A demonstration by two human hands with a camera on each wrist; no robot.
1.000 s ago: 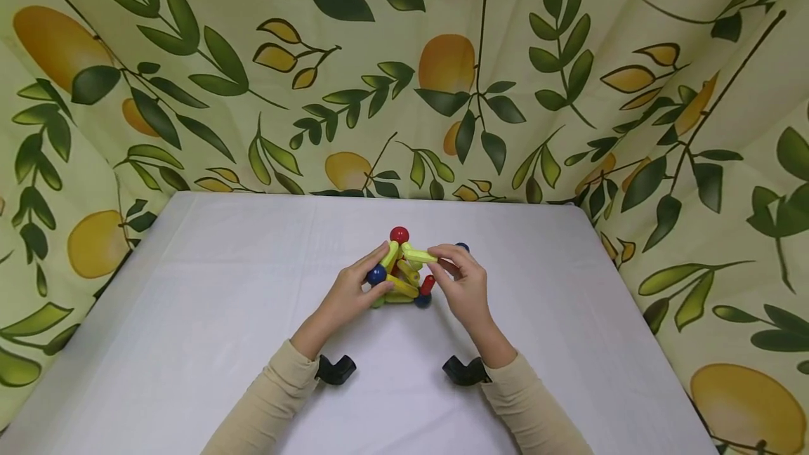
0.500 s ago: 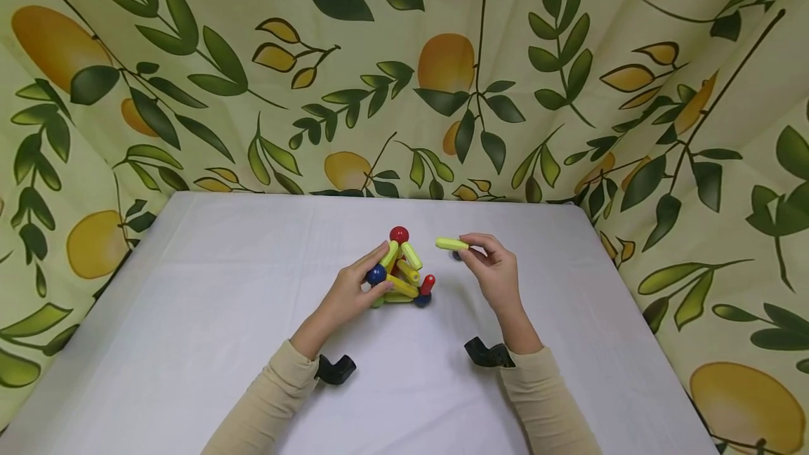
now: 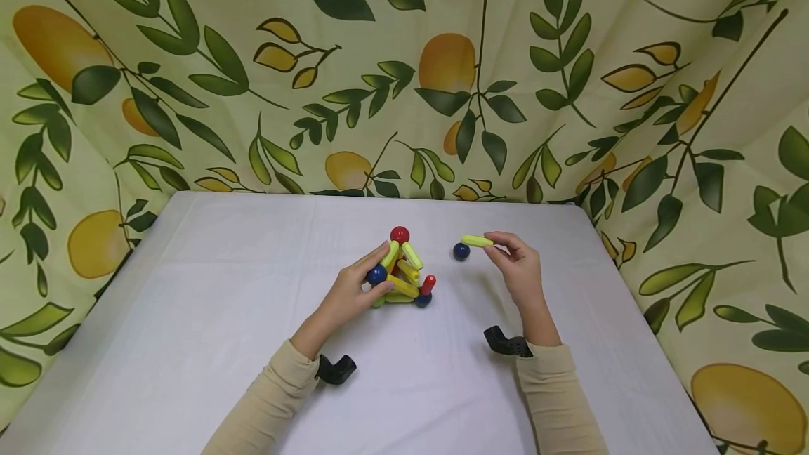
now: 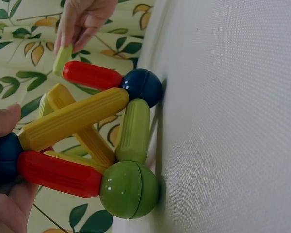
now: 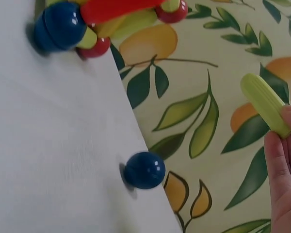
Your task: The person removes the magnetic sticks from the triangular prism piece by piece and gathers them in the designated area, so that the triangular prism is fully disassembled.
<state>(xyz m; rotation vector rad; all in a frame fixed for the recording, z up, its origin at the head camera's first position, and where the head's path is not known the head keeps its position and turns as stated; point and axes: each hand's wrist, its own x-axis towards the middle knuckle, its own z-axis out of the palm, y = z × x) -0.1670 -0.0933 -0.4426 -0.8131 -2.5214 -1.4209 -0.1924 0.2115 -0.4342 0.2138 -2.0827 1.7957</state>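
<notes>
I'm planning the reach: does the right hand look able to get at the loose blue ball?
Probably yes: the loose blue ball sits near the right hand, apart from the built frame, and nothing appears to block it. But that hand pinches a yellow-green rod, which may need setting down first.

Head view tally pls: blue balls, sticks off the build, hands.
Blue balls: 3
Stick off the build: 1
Hands: 2
Total: 6
</notes>
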